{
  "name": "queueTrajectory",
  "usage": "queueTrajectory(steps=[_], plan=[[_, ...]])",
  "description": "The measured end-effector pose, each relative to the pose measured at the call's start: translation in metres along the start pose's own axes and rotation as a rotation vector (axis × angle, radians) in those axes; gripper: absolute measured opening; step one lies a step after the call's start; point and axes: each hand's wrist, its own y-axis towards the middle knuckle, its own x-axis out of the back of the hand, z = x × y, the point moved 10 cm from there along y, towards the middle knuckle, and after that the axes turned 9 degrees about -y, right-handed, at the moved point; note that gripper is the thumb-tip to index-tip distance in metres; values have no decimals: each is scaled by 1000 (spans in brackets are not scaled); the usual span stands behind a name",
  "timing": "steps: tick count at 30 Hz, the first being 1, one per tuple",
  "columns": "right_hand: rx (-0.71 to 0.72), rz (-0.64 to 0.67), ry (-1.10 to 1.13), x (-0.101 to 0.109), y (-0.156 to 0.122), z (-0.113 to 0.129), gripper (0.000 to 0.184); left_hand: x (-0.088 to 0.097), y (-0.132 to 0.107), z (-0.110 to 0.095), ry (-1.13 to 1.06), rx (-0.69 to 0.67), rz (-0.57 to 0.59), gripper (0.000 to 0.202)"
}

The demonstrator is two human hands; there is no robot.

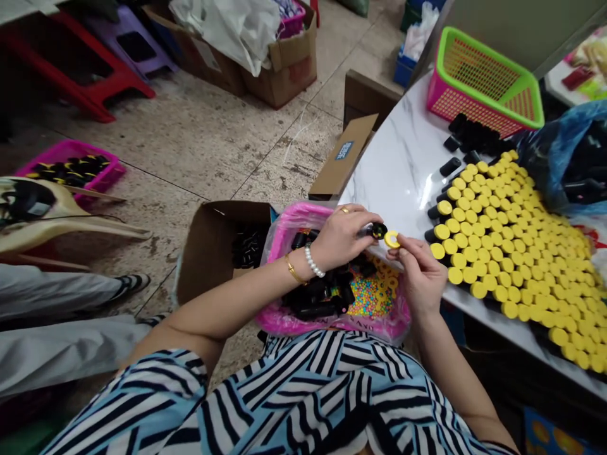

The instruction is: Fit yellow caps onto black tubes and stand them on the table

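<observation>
My left hand (pixel 342 237) is closed around a small black tube (pixel 378 230), its end turned toward my other hand. Between the fingertips of my right hand (pixel 420 268) is a round yellow cap (pixel 391 239) with a pale centre, held just beside the tube's end; whether they touch is hard to tell. Below both hands sits a pink basket (pixel 279 249) lined with clear plastic. In it lie black tubes (pixel 315 306), small multicoloured beads (pixel 367 294) and yellow rings (pixel 387 282). My hands and forearm hide part of its contents.
On the white marbled table (pixel 379 183) to the right stand many yellow-capped black tubes (pixel 516 246), a green-and-pink basket (pixel 488 82) and a blue plastic bag (pixel 559 151). An open cardboard box (pixel 203 253) stands left of my basket. Another person's legs (pixel 61 341) are at the left.
</observation>
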Motion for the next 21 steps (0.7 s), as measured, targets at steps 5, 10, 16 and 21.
queueTrajectory(steps=[5,10,16,21], plan=[[-54,44,-72,-20,26,-10,17,-10,6,29,-6,86,19,30],[-148,89,-39,-32,39,-12,28,-12,1,33,5,89,25,30],[-246,147,-10,-38,45,-24,23,-11,0,34,-9,69,28,27],[-278,171,13,-40,45,-28,20,-10,0,33,-14,64,31,26]])
